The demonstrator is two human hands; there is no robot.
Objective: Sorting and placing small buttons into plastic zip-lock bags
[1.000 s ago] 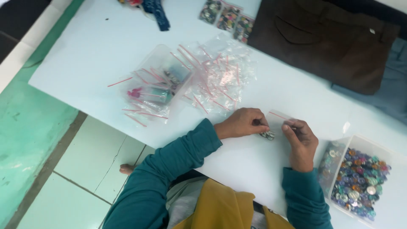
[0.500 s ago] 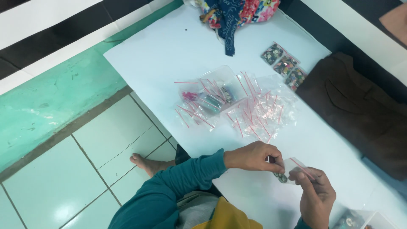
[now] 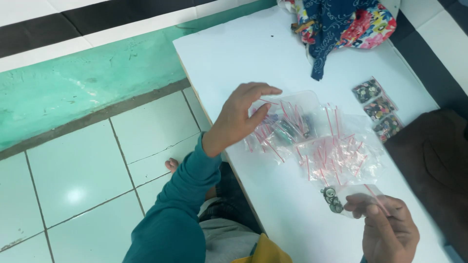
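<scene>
Here, left hand (image 3: 242, 117) mid-frame, fingers spread open, hovering over a pile of small clear zip bags (image 3: 312, 139) with red strips on the white table (image 3: 253, 53). Right hand (image 3: 387, 229) lower right pinches one clear bag (image 3: 358, 197), dark buttons (image 3: 332, 198) at its left end. Floral cloth (image 3: 351, 22) top.

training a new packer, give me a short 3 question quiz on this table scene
1. True or false: the left hand hovers over the pile of small clear bags.
2. What does the right hand hold? A) scissors B) a small clear bag with buttons C) a pen
3. Which cloth lies at the far end of the white table?

Key: 1 true. 2 B. 3 the flowered blue cloth.
</scene>
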